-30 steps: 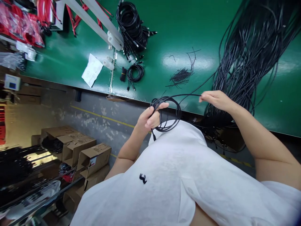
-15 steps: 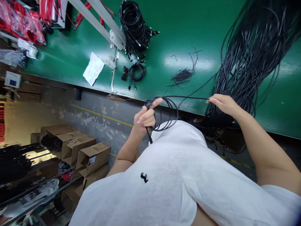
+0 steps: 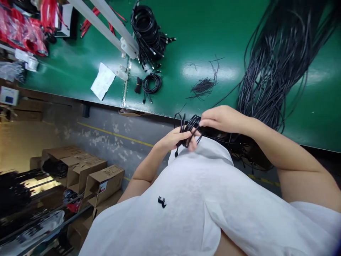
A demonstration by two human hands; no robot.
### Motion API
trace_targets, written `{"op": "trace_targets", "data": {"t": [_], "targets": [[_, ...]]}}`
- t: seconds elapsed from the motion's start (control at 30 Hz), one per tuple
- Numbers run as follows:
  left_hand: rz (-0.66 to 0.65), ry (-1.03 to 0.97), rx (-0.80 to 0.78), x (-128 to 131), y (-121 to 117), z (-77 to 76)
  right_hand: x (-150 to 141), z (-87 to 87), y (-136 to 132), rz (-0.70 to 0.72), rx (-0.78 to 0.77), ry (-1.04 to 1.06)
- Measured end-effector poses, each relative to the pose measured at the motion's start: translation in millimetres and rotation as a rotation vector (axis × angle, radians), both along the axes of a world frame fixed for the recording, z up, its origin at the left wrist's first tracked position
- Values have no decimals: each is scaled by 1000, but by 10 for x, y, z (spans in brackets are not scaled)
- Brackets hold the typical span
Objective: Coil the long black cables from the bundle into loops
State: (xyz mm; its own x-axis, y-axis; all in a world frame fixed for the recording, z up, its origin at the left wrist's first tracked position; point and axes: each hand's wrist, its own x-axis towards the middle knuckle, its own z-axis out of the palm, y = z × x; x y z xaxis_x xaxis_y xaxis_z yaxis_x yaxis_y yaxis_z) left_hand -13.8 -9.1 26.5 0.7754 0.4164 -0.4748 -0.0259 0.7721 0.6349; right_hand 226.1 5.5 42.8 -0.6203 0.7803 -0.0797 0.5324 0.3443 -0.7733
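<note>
Left fingers [image 3: 183, 136] curled round cable coil [image 3: 191, 124], right fingers [image 3: 209, 123] pinched against it

Passage, broad: green tabletop [image 3: 202, 28] between the heaped cable coils [image 3: 149, 32] and the loose black cables [image 3: 277, 67], reaching the upper edge of view.
Obstacle therein, low: 1 heap of thin black strips [image 3: 204, 86].
Obstacles, left: 2 pale bars [image 3: 114, 23], slanting; 1 small cable coil [image 3: 158, 86], just below the heaped coils.
Obstacle, near edge: 1 strand [image 3: 227, 95], running from the loose cables toward the right hand [image 3: 222, 118], which adjoins the held coil [image 3: 192, 123].
</note>
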Motion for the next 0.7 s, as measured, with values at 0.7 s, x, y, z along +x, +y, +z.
{"op": "trace_targets", "data": {"t": [0.7], "targets": [[622, 133, 9, -424, 269, 339, 1159, -1209, -938, -400, -164, -300]]}}
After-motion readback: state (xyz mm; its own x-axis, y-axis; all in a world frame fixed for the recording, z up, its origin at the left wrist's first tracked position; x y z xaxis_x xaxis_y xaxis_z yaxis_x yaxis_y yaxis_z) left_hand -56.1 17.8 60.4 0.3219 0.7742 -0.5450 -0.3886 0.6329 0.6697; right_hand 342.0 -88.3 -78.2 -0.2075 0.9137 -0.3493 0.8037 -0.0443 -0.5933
